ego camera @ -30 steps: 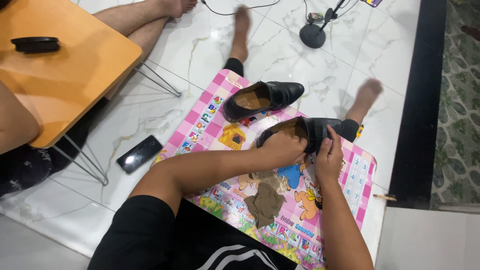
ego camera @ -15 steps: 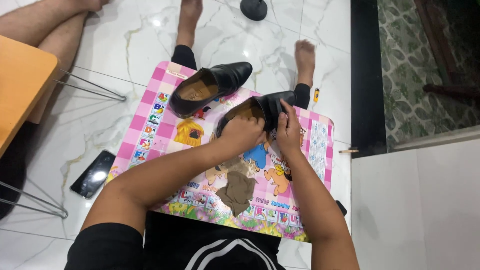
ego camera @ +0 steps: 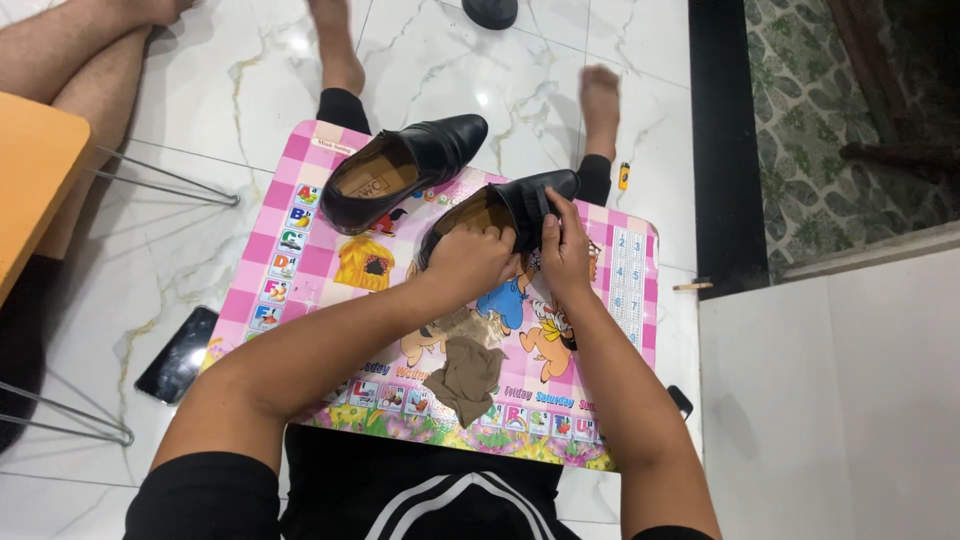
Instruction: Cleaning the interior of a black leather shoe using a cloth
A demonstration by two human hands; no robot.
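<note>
A black leather shoe [ego camera: 545,192] lies on a pink picture mat [ego camera: 300,240] across my lap. My left hand [ego camera: 470,258] grips its heel end, fingers over the tan insole. My right hand [ego camera: 563,248] holds the shoe's side and upper, fingers curled on the leather. A second black shoe [ego camera: 405,168] rests on the mat to the left, opening upward, untouched. A brown cloth [ego camera: 468,370] lies crumpled on the mat below my hands.
A dark phone [ego camera: 178,354] lies on the white marble floor at left. An orange table [ego camera: 28,170] on wire legs stands at far left beside another person's bare legs [ego camera: 90,50]. A white wall block fills the lower right.
The view has shifted so the mat and shoes sit more to the centre. Both hands stay on the same shoe, barely moved.
</note>
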